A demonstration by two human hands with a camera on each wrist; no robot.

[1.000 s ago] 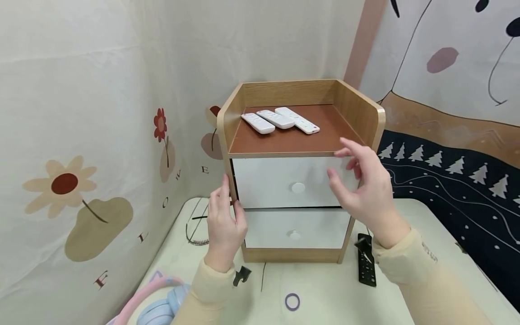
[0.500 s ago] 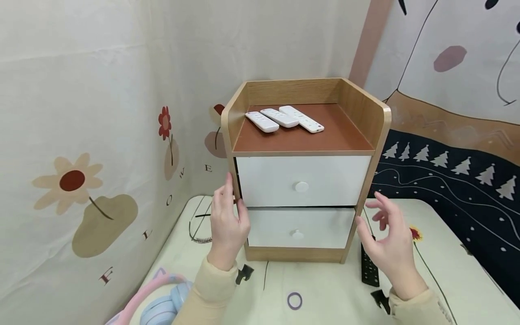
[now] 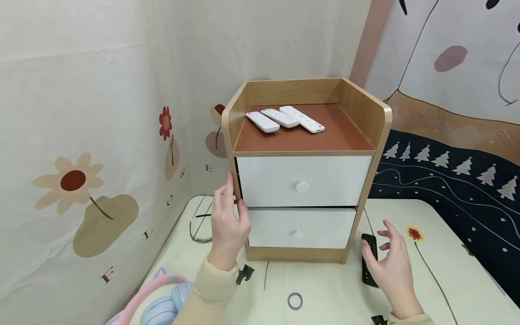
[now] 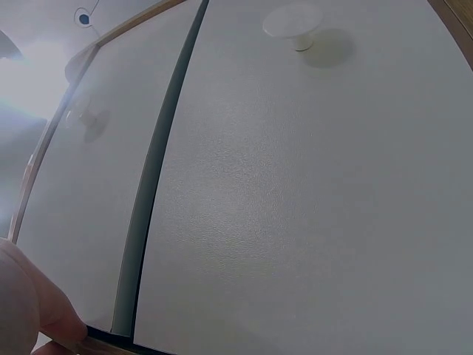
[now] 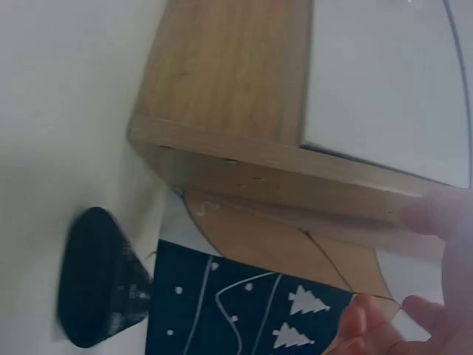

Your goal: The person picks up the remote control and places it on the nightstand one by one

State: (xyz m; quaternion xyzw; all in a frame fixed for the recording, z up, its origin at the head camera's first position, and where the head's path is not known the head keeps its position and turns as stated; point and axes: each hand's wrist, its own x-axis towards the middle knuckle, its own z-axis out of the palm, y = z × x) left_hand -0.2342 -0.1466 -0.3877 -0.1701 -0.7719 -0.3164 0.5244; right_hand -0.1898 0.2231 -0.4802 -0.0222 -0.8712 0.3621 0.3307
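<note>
A small wooden cabinet [image 3: 359, 108] has two white drawers, an upper one [image 3: 268, 183] and a lower one [image 3: 268, 228], each with a round white knob. Both drawers sit closed, with a dark gap along the upper one's left edge. My left hand [image 3: 227, 223] rests against the cabinet's left side, fingers extended upward; its thumb [image 4: 59, 314] touches the front edge. Beside the cabinet, at its right, my right hand [image 3: 394, 266] holds nothing, fingers loosely bent. It partly covers a black remote control [image 3: 367, 275] on the table. Three white remotes [image 3: 280, 118] lie on the cabinet top.
A purple ring [image 3: 294, 294] lies in front of the cabinet. Blue and pink headphones [image 3: 160, 304] are at the table's lower left. A printed flower [image 3: 415, 233] shows on the cloth at right. Fabric walls stand behind and to the left.
My right hand has moved down from the upper drawer's right side to beside the black remote. My left hand stays against the cabinet. The view shifts slightly.
</note>
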